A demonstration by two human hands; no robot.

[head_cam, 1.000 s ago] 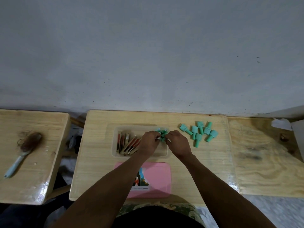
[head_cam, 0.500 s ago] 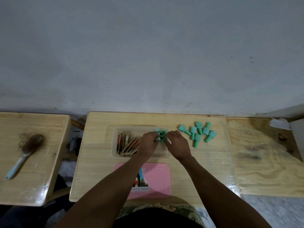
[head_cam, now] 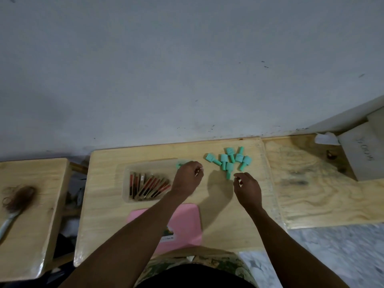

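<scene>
The left hand (head_cam: 188, 175) is over the tray (head_cam: 149, 168), grip curled beside one teal peg (head_cam: 178, 164); I cannot tell whether it holds anything. The right hand (head_cam: 247, 187), grip loose and empty, is just beside the heap of pegs (head_cam: 228, 161) on the table (head_cam: 108, 204).

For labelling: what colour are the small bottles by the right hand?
The bottles are mint green, shown in the head view.

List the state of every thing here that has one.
Tray: open, holding a row of leaning sticks.
Green pieces: lying loose in a heap, untouched.
Single green piece: at the tray's far corner, by the left hand's fingers.
Left hand: fingers curled; grip unclear.
Right hand: loosely curled, empty, just short of the heap.
Brush: lying flat, full of hair.
</scene>
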